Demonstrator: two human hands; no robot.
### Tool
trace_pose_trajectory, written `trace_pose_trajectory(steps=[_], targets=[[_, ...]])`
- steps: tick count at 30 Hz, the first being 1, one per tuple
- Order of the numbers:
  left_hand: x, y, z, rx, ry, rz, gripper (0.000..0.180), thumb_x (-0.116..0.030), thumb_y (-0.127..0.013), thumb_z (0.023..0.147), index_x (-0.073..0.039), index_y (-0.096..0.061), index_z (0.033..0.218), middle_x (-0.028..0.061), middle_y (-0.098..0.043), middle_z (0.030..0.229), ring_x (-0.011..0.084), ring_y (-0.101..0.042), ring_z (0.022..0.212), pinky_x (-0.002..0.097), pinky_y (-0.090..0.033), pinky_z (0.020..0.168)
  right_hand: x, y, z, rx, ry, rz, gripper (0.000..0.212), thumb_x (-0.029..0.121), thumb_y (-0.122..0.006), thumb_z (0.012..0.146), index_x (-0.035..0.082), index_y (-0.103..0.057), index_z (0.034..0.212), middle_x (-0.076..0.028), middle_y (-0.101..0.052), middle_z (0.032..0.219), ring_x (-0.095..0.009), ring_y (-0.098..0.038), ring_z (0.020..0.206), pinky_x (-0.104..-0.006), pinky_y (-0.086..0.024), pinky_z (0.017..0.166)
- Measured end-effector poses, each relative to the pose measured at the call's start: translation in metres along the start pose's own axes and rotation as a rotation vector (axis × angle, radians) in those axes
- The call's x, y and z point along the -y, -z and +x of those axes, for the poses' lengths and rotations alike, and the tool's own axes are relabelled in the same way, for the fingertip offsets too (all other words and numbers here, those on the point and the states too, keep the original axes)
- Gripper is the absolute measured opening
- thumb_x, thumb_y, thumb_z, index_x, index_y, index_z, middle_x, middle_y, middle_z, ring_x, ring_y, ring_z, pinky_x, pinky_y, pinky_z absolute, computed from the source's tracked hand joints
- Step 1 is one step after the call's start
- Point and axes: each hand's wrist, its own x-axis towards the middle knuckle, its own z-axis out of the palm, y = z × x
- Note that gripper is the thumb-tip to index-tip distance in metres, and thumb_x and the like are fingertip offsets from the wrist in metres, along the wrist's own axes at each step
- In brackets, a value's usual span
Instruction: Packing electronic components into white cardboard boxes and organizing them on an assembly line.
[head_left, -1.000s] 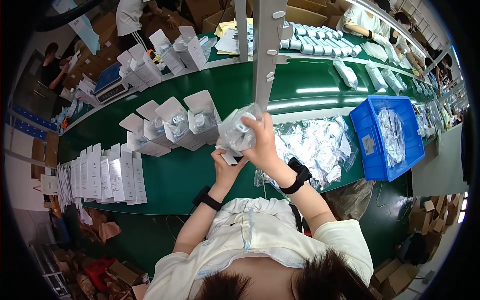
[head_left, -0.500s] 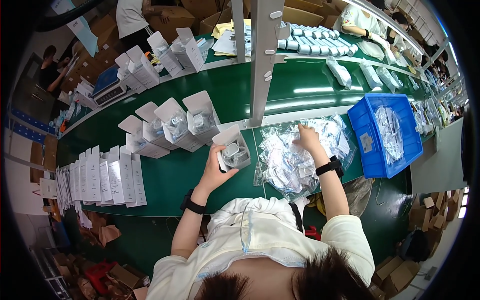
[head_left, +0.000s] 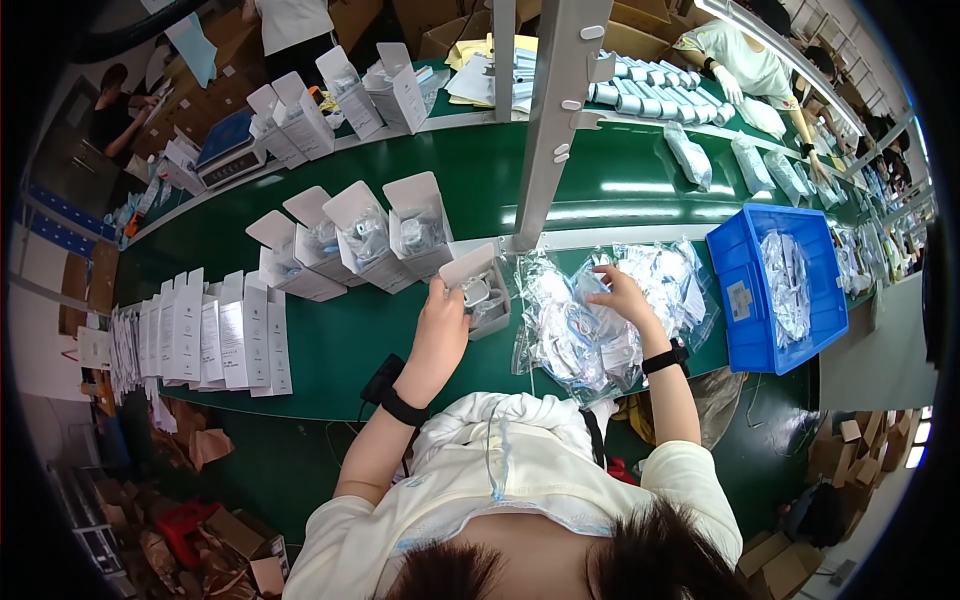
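On the green bench in front of me stands an open white box (head_left: 490, 322) with a bagged grey-white device (head_left: 480, 292) inside. My left hand (head_left: 440, 325) grips this box at its left side, fingertips over the rim by the device; the thumb is hidden. To the right, my right hand (head_left: 624, 298) is over a pile of clear plastic packets (head_left: 570, 345) with white and bluish contents. Its thumb and fingers close around one clear packet (head_left: 588, 284) at the top of the pile.
Several open filled white boxes (head_left: 365, 240) stand left of mine. Folded white cartons (head_left: 235, 335) are lined up farther left. A blue bin (head_left: 735, 300) holding packets sits at the right. A metal post (head_left: 555, 130) rises behind the box. Beyond, co-workers (head_left: 740, 60) stand near grey-white cylinders (head_left: 650, 95).
My left hand has shifted from around the box's left and near sides up to its rim. The right hand's fingers have closed around a packet. The whole view has shifted slightly.
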Motion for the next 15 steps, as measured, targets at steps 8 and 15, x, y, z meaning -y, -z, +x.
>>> trace_pose_trajectory(steps=[8, 15], targets=[[0.009, 0.000, 0.016, 0.025, -0.003, 0.007, 0.014, 0.002, -0.060, 0.067, 0.004, -0.050, 0.076, 0.0165, -0.051, 0.080, 0.0344, -0.053, 0.072, 0.0390, -0.043, 0.063, 0.026, 0.028, -0.002, -0.284, 0.095, 0.489, 0.025, 0.002, -0.066, 0.071, -0.002, -0.055, 0.092, -0.006, -0.059, 0.088, -0.012, -0.056, 0.078, -0.0225, -0.045, 0.066], [0.010, 0.006, 0.014, -0.086, -0.006, -0.105, 0.008, 0.005, -0.055, 0.070, 0.004, -0.049, 0.074, 0.0163, -0.051, 0.079, 0.0352, -0.053, 0.071, 0.0387, -0.043, 0.060, 0.158, -0.029, -0.035, -0.171, 1.186, 0.133, 0.023, 0.004, -0.068, 0.064, 0.004, -0.056, 0.084, -0.008, -0.057, 0.086, -0.019, -0.056, 0.079, -0.0297, -0.046, 0.068]])
